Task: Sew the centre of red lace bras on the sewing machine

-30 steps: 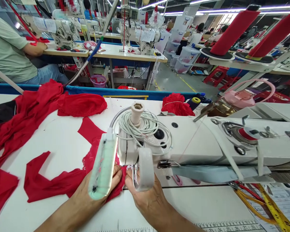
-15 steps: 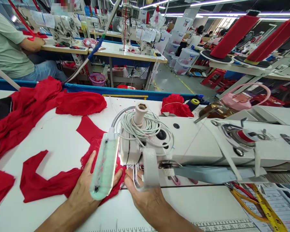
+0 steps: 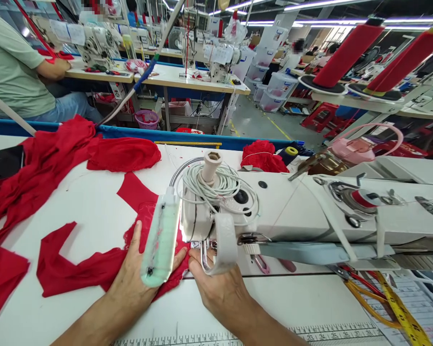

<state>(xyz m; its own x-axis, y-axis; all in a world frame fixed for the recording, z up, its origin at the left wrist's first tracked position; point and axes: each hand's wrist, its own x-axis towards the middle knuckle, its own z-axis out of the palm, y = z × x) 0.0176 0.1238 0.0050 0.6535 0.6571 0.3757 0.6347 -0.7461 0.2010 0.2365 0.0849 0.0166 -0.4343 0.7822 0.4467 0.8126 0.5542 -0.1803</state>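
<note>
Wider than a second ago, the left hand [image 3: 132, 270] spreads over the red fabric [image 3: 143, 216] on the counter [image 3: 101, 216], beside the presser foot [image 3: 195, 244] — whether the right hand [image 3: 222, 288] pinches anything is hidden; uneven pull could pucker the fabric, or close-set fingertips slip under the foot

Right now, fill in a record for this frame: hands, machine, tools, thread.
Left hand: spread over red fabric, partly behind green lamp
Right hand: fingers at the fabric's edge; grip hidden
Sewing machine: coiled white cable on its head
Lower right: orange-handled scissors, yellow tape measure
Upper right: two red thread cones
</note>
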